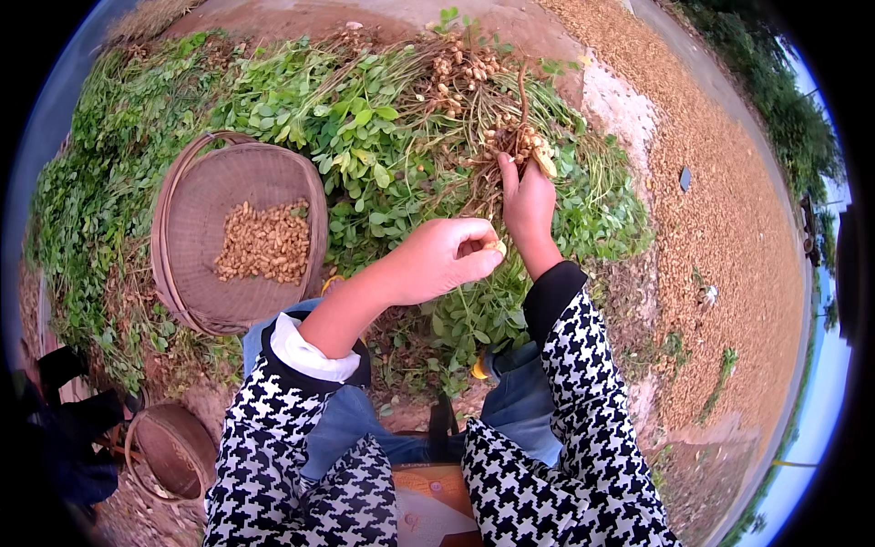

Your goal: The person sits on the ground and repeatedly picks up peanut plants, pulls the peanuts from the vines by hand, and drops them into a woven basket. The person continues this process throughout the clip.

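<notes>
My left hand (437,263) pinches a pale peanut pod (498,247) between thumb and fingertips, just below my other hand. Gripped in my right hand (530,205) is a peanut plant (522,96), its roots hung with several pods (526,142) above my thumb. The plant's stems and leaves trail down beneath my hands. Left of my left hand, a woven basket (188,205) with an arched handle holds a heap of picked peanuts (265,241) on its right side. More uprooted plants (465,68) with pods on their roots lie beyond my right hand.
A thick bed of leafy peanut plants (273,113) spreads across the ground ahead and left. Another basket (171,451) stands at lower left, near dark clothing of someone or something unclear. Peanuts (738,273) are spread over the ground at right, with a dark flat object (685,179) on them.
</notes>
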`<state>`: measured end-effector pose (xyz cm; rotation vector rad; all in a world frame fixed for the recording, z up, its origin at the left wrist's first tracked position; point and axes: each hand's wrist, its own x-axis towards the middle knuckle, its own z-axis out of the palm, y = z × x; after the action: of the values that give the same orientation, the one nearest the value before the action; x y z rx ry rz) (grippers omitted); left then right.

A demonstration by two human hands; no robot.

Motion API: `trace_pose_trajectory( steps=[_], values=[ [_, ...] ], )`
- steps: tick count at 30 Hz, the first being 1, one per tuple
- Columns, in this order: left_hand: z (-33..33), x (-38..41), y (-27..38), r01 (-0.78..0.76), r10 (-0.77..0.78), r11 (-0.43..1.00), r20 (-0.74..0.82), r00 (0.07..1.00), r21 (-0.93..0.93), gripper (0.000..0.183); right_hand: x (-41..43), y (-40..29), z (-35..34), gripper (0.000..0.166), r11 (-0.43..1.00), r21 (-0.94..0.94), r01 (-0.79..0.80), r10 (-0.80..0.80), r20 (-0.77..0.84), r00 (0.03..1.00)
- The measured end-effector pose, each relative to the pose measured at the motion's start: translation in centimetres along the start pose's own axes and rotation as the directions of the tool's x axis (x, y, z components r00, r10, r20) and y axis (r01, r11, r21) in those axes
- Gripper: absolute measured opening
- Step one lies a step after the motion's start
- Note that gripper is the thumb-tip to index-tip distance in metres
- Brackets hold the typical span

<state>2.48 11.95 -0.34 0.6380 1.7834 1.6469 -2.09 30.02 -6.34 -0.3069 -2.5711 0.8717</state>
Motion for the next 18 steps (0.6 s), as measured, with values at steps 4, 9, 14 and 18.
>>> trace_pose_trajectory(
  steps=[4, 9, 14, 18],
  values=[
    [-1.1, -1.9, 1.1, -0.016, 0.063, 0.938, -0.123, 0.99, 0.347, 0.017, 2.2, 5.2, -0.2, 0.039, 0.963, 0.229, -0.145, 0.146, 0.013, 0.989],
    [-11.1, -5.8, -0.5, 0.551, -0.09, 0.385, -0.564, 0.821, 0.74, 0.031, 2.6, 5.4, -2.2, 0.031, 0.361, 0.828, -0.429, 0.245, 0.36, 0.9],
    [-11.8, -6.9, -1.6, 0.472, 0.162, 0.515, -0.622, 0.766, 0.716, 0.063, 2.2, 5.1, -3.3, 0.028, 0.015, 0.85, -0.527, 0.066, 0.525, 0.849],
    [-5.8, -2.6, -0.6, 0.199, 0.021, 0.772, -0.336, 0.942, 0.604, 0.09, 1.2, 3.8, -3.7, 0.031, -0.079, 0.833, -0.547, 0.012, 0.549, 0.835]
  ],
)
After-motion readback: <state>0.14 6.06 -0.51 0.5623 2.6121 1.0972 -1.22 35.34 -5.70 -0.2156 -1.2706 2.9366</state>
